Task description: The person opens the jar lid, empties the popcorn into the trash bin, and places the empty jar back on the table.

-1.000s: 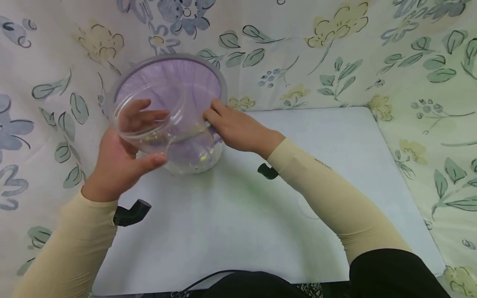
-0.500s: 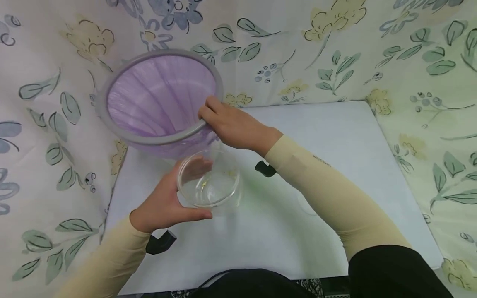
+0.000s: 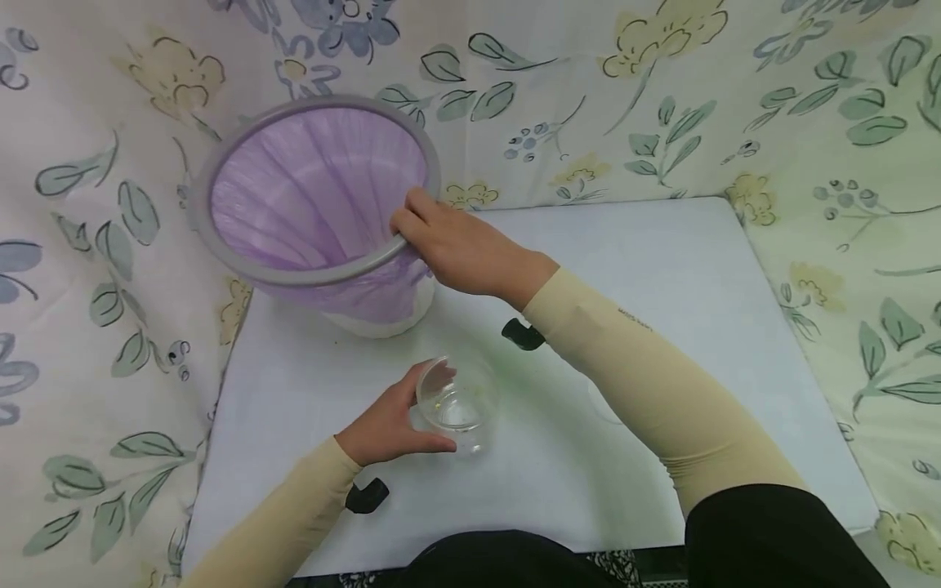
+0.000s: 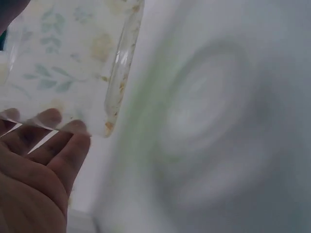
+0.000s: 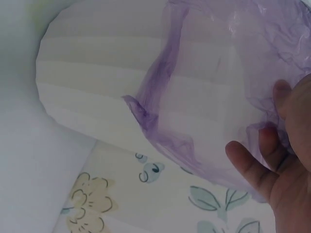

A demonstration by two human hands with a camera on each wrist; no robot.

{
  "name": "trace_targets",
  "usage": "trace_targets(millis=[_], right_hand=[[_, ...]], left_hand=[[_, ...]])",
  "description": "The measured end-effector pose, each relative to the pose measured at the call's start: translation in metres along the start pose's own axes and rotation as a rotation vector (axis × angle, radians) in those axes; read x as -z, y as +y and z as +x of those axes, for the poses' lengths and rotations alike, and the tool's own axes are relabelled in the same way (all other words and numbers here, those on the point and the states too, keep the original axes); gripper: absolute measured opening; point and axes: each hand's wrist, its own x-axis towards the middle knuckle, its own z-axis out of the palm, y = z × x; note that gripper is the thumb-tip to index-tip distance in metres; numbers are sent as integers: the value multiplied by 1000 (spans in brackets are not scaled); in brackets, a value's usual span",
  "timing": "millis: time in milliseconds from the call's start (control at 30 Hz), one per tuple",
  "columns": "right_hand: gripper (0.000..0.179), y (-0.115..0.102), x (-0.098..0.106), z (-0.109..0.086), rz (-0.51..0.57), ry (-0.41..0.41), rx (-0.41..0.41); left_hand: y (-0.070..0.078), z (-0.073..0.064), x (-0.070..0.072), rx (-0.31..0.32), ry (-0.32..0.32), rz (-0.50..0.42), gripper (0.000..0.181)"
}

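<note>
A clear jar point(image 3: 459, 400) is held in my left hand point(image 3: 400, 420), low over the table, its mouth tilted up to the left. Small yellowish bits cling near the base of the jar point(image 4: 116, 82) in the left wrist view. My right hand point(image 3: 459, 245) grips the grey rim of a white trash can point(image 3: 382, 327) lined with a purple bag point(image 3: 316, 188). The trash can leans so that its mouth faces me. Ribbed white walls and the crumpled bag edge point(image 5: 158, 73) show beside the fingers point(image 5: 248, 162) in the right wrist view.
A white table point(image 3: 529, 474) lies under both arms, with floral cloth point(image 3: 559, 98) behind and at the sides. A faint clear round outline point(image 3: 603, 404) lies on the table, partly behind the right forearm.
My left hand has brought the jar away from the trash can's mouth, down and to the right over the table. My right hand stays on the rim, and the can remains tilted.
</note>
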Motion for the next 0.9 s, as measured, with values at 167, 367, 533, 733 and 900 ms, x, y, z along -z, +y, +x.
trace_targets(millis=[167, 367, 533, 733, 900], right_hand=[[16, -2, 1, 1, 6, -11, -13], [16, -4, 1, -1, 29, -12, -16], [17, -1, 2, -4, 41, 1, -24], [20, 4, 4, -11, 51, -21, -52], [41, 6, 16, -22, 21, -73, -151]], left_hand=[[-22, 2, -19, 51, 22, 42, 110], [-39, -4, -34, 71, 65, 139, 112], [-46, -4, -39, 71, 97, 197, 112], [-52, -1, -44, 123, 101, 201, 116], [-57, 2, -40, 167, 87, 252, 122]])
